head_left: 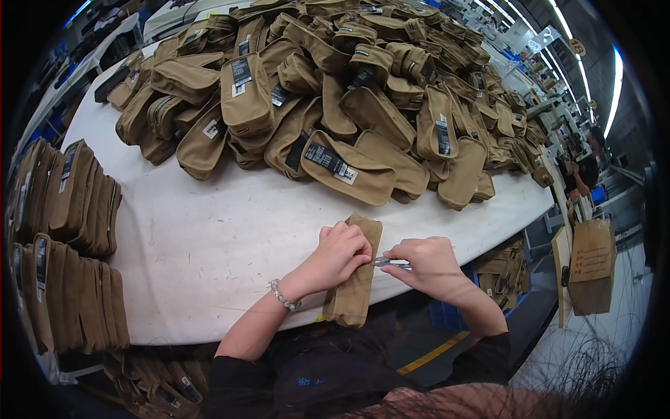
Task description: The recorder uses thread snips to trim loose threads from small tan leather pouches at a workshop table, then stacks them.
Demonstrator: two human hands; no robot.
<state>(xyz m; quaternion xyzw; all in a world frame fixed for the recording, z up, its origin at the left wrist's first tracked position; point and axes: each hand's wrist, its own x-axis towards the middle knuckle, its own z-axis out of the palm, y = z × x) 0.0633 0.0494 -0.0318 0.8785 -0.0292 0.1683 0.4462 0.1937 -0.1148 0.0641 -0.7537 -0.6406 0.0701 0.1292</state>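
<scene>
A narrow tan fabric pouch (349,302) lies at the near edge of the white table, its lower end reaching that edge. My left hand (338,255) rests on it, fingers closed in a pinch at its right side. My right hand (430,267) is wrapped round small metal thread snips (393,263), whose tips point left at the pinched spot. Whether the blades touch a thread there is too small to tell. A beaded bracelet (285,296) circles my left wrist.
A big heap of tan pouches (335,105) with dark labels covers the far side of the table (188,237). Stacked pouches (77,293) stand at the left. More pouches (504,269) fill a blue bin at the right, near a cardboard box (591,269). Another person (585,171) is at far right.
</scene>
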